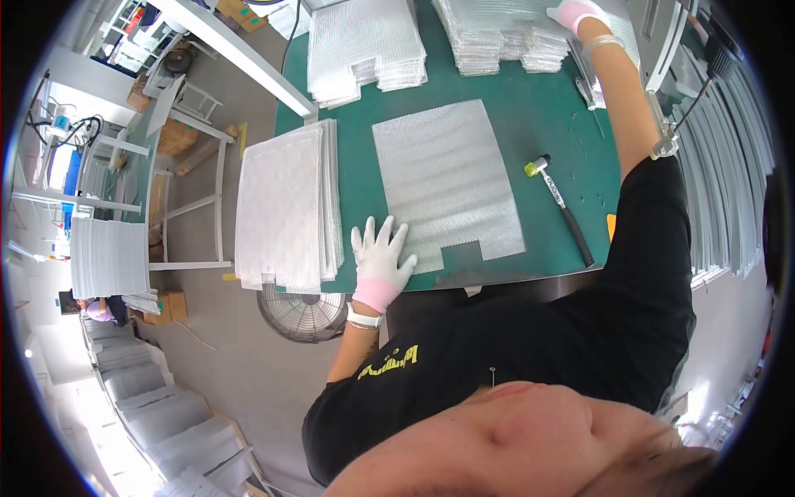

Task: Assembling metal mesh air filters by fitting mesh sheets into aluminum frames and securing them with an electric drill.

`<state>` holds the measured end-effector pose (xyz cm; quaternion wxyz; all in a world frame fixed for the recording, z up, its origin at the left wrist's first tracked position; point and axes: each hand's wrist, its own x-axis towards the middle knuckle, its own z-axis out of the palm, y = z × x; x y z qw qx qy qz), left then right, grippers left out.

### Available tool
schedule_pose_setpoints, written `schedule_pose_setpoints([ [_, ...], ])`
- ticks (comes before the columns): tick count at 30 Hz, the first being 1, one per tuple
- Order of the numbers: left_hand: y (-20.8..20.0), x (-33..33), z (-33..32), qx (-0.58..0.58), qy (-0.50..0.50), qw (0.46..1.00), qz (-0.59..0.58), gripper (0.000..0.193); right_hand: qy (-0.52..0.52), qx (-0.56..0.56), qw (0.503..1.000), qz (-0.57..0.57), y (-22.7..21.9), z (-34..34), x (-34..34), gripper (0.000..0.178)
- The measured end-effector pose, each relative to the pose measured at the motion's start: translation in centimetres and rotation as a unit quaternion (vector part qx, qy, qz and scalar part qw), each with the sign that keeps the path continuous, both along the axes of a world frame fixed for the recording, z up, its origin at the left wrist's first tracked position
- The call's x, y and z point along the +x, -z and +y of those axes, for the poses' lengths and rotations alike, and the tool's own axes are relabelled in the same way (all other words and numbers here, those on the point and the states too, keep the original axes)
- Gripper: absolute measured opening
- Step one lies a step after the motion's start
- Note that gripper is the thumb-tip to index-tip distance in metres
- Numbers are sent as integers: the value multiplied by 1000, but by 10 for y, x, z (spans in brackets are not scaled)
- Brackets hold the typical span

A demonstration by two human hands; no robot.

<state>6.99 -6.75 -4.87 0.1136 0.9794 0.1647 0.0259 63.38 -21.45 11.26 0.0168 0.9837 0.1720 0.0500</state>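
My left hand (381, 263), in a white glove with a pink cuff, rests flat with fingers spread at the lower left edge of a silvery mesh sheet (447, 182). The sheet lies alone on the green tabletop (530, 124) and has a rectangular notch in its near edge. Stretched to the far right, my gloved right hand (581, 13) is at the right side of a pile of notched mesh sheets (497, 37). The frame's upper edge cuts off part of that hand, so its grip is unclear.
A small mallet (559, 199) with a yellow-green face lies right of the sheet. Left stands a stack of whitish sheets (281, 207); another mesh pile (364, 50) is behind. A metal tool (590, 87) lies near my right arm. A floor fan (302, 315) stands below the table's left edge.
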Motion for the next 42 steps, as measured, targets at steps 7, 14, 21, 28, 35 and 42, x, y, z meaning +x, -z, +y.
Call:
schedule_pose_setpoints([
  [7, -22, 9, -8, 13, -3, 1000, -28, 65, 4, 68, 995, 75, 8, -14, 11, 67],
  [14, -25, -9, -15, -7, -41, 993, -107, 70, -55, 166, 980, -94, -48, 14, -63, 82],
  [21, -22, -13, -20, -20, -33, 991, -126, 69, -136, 368, 848, -357, 9, 1, 44, 67],
  [28, -28, -6, -24, -29, -15, 991, -133, 68, -147, 239, 932, -228, 37, -72, 0, 70],
  [35, -31, -2, -33, -31, 8, 989, -144, 66, -132, 98, 982, -98, 28, -69, -1, 75],
  [42, -29, -6, -37, -26, 12, 992, -126, 64, -168, 309, 922, -160, 64, -67, 67, 86],
])
